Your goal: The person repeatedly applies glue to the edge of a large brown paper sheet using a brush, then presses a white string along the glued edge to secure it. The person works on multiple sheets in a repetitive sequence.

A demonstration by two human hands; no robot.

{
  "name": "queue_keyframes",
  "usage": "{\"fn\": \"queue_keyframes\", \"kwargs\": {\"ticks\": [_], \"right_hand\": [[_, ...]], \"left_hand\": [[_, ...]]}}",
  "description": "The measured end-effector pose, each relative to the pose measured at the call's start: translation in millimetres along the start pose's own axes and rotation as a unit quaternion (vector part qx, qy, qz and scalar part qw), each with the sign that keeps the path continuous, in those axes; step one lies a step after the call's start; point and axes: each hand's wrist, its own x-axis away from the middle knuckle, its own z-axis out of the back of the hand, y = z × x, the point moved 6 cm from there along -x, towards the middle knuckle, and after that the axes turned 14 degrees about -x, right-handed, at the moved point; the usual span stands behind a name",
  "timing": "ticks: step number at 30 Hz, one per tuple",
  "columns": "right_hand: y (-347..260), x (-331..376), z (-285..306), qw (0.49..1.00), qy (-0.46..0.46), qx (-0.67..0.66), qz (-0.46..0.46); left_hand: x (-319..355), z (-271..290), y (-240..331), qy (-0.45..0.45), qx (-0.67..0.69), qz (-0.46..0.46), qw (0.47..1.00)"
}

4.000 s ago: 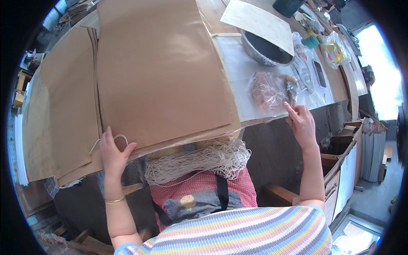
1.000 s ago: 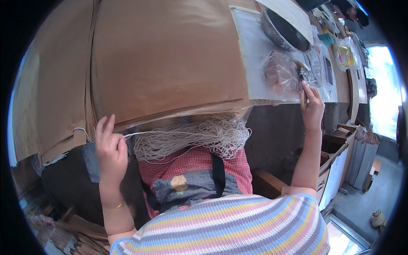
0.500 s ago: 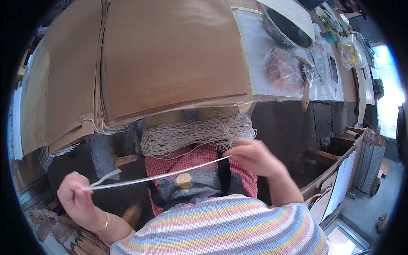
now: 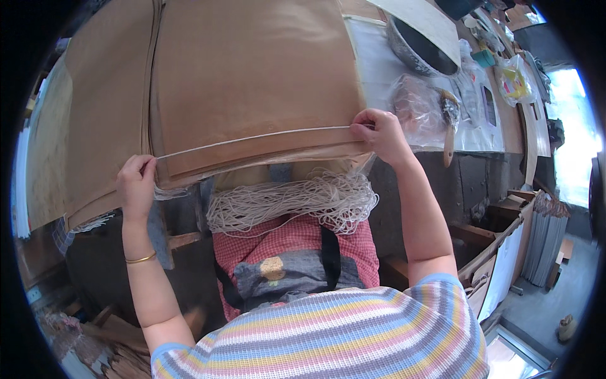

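Note:
A white cord [image 4: 252, 137] is stretched nearly straight between my two hands, across the near part of a brown paper sheet [image 4: 252, 69]. My left hand [image 4: 136, 183] pinches its left end beside the sheet's near left corner. At the near right corner, my right hand [image 4: 382, 132] grips the other end between thumb and fingers. The sheet tops a stack, and a second brown paper stack [image 4: 107, 101] adjoins it on the left. On my lap, just below the table edge, lies a loose bundle of white cords [image 4: 290, 201].
To the right on the table are a dark bowl [image 4: 420, 47] partly covered by a board, a clear plastic bag [image 4: 413, 104] and a brush [image 4: 449, 120]. A wooden-edged bin [image 4: 486, 234] stands at my right. More white cords [image 4: 95, 222] hang under the left stack.
Both hands have moved forward and up from over my lap to the paper's near edge, carrying the cord. The cord's loose tail at the left hand no longer shows.

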Motion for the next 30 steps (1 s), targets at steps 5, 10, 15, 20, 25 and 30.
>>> {"fn": "queue_keyframes", "kwargs": {"ticks": [5,10,15,20,25,30], "right_hand": [[2.7,2.8,4.7,0.995,0.036,0.088,0.01],[-7.8,7.6,3.3,1.0,0.023,-0.013,0.016],[6.8,5.8,-7.2,0.958,-0.069,-0.252,-0.117],[-8.5,8.8,-12.6,0.993,0.104,-0.02,0.044],[-56.3,20.7,-33.4,0.928,0.07,0.151,0.334],[-38.6,-3.9,-33.6,0.991,-0.019,-0.042,0.124]], "left_hand": [[2.5,-7.7,18.8,0.002,-0.071,-0.021,0.997],[6.4,-1.0,50.8,0.114,-0.249,-0.122,0.954],[18.5,-17.7,67.7,0.064,-0.233,-0.214,0.946],[16.9,-21.1,72.8,0.011,-0.044,-0.24,0.97],[9.2,-23.3,75.6,-0.05,0.012,-0.271,0.961],[-10.0,-18.6,63.9,-0.147,0.127,-0.124,0.973]]}}
